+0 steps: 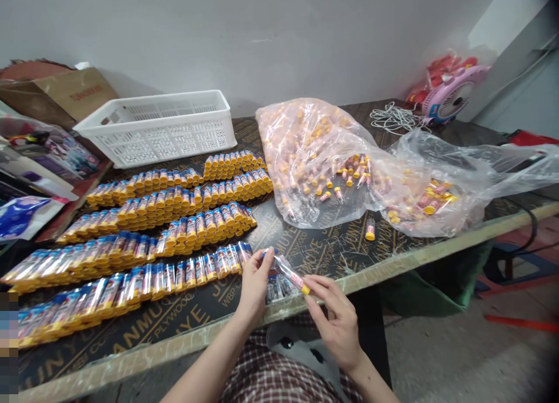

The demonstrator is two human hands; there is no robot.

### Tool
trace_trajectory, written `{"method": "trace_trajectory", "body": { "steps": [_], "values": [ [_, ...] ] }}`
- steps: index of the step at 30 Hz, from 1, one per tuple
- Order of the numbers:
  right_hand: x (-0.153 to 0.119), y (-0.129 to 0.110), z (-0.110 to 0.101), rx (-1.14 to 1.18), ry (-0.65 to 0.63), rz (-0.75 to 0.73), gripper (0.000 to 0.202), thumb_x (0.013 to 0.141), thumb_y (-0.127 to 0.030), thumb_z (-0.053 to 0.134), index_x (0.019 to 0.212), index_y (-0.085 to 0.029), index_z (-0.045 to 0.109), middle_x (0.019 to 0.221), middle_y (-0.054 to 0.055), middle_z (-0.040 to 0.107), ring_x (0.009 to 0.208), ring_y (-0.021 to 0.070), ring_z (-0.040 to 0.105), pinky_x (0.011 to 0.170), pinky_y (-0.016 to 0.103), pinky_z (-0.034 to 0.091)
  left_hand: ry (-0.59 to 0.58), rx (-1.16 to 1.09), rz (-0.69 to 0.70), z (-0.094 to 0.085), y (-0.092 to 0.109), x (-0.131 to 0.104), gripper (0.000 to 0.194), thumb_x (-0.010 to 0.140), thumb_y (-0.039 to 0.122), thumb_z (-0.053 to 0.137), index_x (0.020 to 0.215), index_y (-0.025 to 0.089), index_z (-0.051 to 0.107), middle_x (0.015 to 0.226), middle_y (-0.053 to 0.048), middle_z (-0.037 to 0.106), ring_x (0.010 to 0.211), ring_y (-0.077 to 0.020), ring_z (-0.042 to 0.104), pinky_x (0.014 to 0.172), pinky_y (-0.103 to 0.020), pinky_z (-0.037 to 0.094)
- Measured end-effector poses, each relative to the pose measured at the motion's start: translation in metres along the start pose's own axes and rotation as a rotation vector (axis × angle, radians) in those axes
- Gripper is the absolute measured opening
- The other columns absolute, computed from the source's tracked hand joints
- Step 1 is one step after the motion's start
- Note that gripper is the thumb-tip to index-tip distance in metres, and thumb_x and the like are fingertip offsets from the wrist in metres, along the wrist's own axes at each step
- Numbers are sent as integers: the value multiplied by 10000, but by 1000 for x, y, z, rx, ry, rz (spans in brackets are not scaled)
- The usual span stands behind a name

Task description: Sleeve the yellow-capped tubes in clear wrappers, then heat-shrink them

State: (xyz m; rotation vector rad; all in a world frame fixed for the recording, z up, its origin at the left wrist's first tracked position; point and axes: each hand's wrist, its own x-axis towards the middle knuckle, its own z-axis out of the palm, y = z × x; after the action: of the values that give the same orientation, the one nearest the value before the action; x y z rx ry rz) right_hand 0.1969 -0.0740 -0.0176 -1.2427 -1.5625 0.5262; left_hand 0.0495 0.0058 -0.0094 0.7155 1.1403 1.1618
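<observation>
Above the table's front edge, a clear plastic tube [288,269] slants between my two hands. My left hand [255,278] is closed, thumb and fingers pinching its upper end, where something blue shows. At the lower end, my right hand [334,313] grips the yellow cap between thumb and fingertips. Under the hands lies a small pile of shiny printed pieces [279,287], partly hidden. Rows of stacked tubes [131,283] with blue tops and yellow bottoms lie to the left. One loose tube [370,229] with a yellow end is on the table to the right.
A large clear bag [301,158] of yellow-capped tubes lies open at centre right. A white plastic crate [174,129] stands behind the rows. Far right are a white cable coil [395,117] and a pink fan [454,97]. A cardboard box [74,94] sits back left.
</observation>
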Motion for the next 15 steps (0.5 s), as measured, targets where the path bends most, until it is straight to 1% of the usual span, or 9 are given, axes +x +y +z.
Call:
{"method": "trace_trajectory", "body": {
  "steps": [2, 4, 6, 8, 11, 13, 15],
  "values": [
    [1, 2, 2, 24, -31, 1, 387, 849, -79, 482, 1159, -278, 600, 1071, 68, 606, 995, 203, 596, 839, 351, 515, -94, -24, -22, 2, 2, -4, 314, 707, 427, 684, 819, 145, 604, 744, 4, 581, 665, -96, 542, 623, -210, 474],
    [3, 5, 2, 23, -45, -18, 418, 846, -63, 471, 1176, -292, 585, 1025, 57, 606, 946, 185, 605, 794, 323, 525, -177, -61, -76, 2, 5, -7, 308, 713, 386, 693, 884, 151, 590, 800, -11, 606, 696, -105, 566, 655, -231, 490],
    [4, 8, 1, -8, -46, -56, 468, 825, -51, 491, 1211, -306, 556, 976, 46, 596, 892, 175, 606, 754, 309, 530, -227, -84, -125, 1, 9, -10, 309, 712, 366, 701, 896, 145, 586, 808, -23, 620, 695, -106, 579, 662, -238, 494],
    [6, 10, -2, -55, -28, -86, 537, 794, -48, 518, 1262, -311, 506, 991, 49, 571, 907, 185, 593, 783, 335, 523, -261, -75, -160, 0, 11, -13, 306, 705, 366, 709, 869, 131, 601, 796, -32, 626, 685, -105, 583, 660, -236, 493],
    [10, 12, -5, -84, -17, -97, 672, 742, -62, 550, 1349, -300, 388, 1190, 81, 497, 1073, 237, 535, 916, 435, 470, -338, -21, -235, 2, 10, -20, 338, 668, 376, 736, 847, 107, 637, 778, -46, 636, 656, -104, 582, 638, -227, 484],
    [12, 12, -6, -44, -53, -93, 756, 710, -66, 549, 1390, -291, 307, 1347, 94, 390, 1193, 275, 459, 973, 482, 428, -392, 9, -302, 5, 8, -27, 367, 634, 374, 761, 848, 97, 652, 761, -51, 641, 630, -97, 575, 609, -208, 466],
    [15, 11, -6, 39, -109, -78, 813, 676, -59, 532, 1408, -281, 256, 1435, 92, 290, 1264, 294, 393, 990, 487, 421, -432, 18, -349, 7, 7, -32, 373, 620, 367, 772, 844, 92, 658, 748, -52, 642, 619, -91, 570, 594, -195, 455]
  ]
}}
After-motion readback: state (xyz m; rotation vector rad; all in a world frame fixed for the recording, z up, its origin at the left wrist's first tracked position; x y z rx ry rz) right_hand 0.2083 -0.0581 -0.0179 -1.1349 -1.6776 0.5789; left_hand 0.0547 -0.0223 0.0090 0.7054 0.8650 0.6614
